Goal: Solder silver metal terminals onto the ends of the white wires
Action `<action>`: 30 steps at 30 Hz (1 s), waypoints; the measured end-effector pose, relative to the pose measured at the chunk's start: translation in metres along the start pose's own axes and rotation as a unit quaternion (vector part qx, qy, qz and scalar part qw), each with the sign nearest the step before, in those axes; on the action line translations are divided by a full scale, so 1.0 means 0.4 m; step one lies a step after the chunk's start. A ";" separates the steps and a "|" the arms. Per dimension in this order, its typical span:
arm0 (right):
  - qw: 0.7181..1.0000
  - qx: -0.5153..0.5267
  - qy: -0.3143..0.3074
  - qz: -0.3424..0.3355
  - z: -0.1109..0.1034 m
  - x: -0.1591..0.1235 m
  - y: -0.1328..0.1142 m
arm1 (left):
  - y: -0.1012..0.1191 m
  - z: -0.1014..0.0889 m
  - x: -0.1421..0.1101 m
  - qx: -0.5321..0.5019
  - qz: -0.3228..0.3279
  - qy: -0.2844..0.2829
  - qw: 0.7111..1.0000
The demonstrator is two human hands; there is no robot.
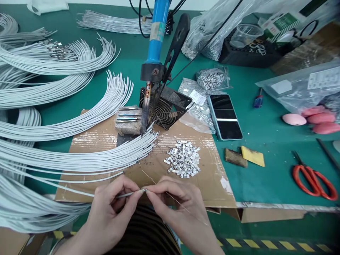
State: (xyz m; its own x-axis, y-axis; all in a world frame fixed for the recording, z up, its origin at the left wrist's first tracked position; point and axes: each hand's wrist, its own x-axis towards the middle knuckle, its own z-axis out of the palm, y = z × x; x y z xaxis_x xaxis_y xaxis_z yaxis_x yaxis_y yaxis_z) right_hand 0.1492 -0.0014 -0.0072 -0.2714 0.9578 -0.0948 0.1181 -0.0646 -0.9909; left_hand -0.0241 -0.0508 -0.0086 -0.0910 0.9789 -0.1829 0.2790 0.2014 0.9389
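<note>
My left hand [113,209] is closed, thumb and fingers pinching a white cable [85,193] near its end. Fingertip to fingertip with it, my right hand [177,205] pinches at the cable's tip, where a tiny shiny piece shows, too small to make out. A thin solder wire [149,176] runs through the right hand's fingers and out past its back. Just beyond both hands lies a heap of small metal terminals [183,159] on brown cardboard [209,187]. Left of it, a bundle of white cables [106,159] has its tips toward the heap.
A blue-handled soldering iron [155,46] points down in a stand above the cable tips, beside a small black fan [167,106]. More cable bundles [53,92] cover the left. To the right are a phone [225,117], sponge pads [252,156], red scissors [315,180] and plastic bags [300,81].
</note>
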 end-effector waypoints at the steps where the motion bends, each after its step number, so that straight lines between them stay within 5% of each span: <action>1: 1.000 -0.021 -0.003 0.003 -0.004 0.003 -0.008 | -0.001 0.001 -0.002 0.038 0.032 0.006 0.999; 5: 0.999 -0.036 -0.001 0.012 -0.005 0.009 -0.013 | 0.004 0.015 -0.009 0.106 0.111 0.029 0.988; 10: 0.985 0.123 0.122 0.018 0.066 -0.015 0.044 | 0.032 0.038 -0.007 -0.036 -0.055 0.039 0.997; 14: 0.969 0.156 0.193 -0.004 0.123 -0.032 0.064 | 0.052 0.036 0.006 -0.141 -0.135 0.020 0.981; 22: 0.976 0.103 0.183 -0.050 0.110 -0.015 0.061 | 0.023 0.022 0.032 -0.233 -0.149 -0.036 0.960; 30: 0.983 0.010 0.124 -0.135 0.070 -0.005 0.079 | 0.011 0.008 0.047 -0.239 -0.190 -0.023 0.952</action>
State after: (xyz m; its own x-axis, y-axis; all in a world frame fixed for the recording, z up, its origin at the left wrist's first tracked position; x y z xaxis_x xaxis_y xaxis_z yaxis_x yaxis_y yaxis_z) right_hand 0.1266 -0.0133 -0.0409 -0.0477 0.9796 0.1951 0.0545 0.1976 -0.9788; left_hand -0.0217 -0.0315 -0.0087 -0.0534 0.8416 -0.5374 -0.2328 0.5128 0.8263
